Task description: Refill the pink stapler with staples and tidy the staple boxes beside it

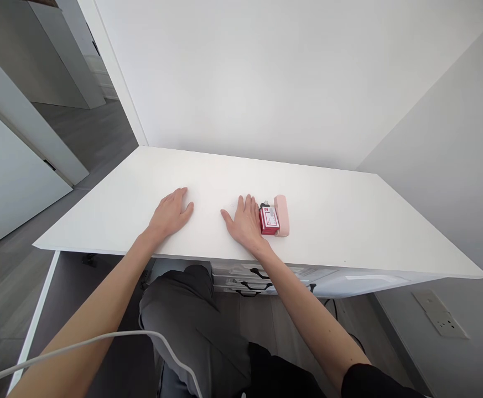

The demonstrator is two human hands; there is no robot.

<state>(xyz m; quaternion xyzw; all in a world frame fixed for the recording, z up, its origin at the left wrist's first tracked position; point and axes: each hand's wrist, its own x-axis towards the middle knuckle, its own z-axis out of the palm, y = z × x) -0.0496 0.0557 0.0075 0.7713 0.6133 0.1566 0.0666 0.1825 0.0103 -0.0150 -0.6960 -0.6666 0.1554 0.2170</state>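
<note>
My left hand (170,212) rests on the white cabinet top (332,215), thumb apart from the fingers, holding nothing. To its right, my right hand (245,224) lies flat on the same surface with its fingers spread. The outer edge of this hand is against or very close to a small red and white box (270,219). A pink oblong case (281,215) sits along the box's right side. Behind the box a small black item (264,204) shows in part; its kind cannot be made out.
Below the top are drawers with black handles (256,286). At the left front a cabinet door (37,315) stands open. A white cable (100,338) crosses the lower left. A wall socket (442,320) is at lower right, and a white wall (245,77) rises behind.
</note>
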